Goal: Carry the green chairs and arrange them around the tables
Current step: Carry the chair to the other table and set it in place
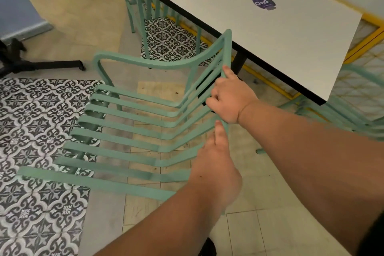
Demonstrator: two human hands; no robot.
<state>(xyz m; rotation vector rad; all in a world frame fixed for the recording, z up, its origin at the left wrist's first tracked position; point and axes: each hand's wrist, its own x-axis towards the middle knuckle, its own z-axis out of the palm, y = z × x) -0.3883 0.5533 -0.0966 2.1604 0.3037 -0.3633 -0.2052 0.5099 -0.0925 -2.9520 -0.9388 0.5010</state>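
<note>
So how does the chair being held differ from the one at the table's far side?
The held chair is gripped at its backrest by the right hand and left hand; the far chair is untouched. The held chair shows its seat slats; the far chair, close against the table, shows only legs and upright bars. Both are the same green.
</note>
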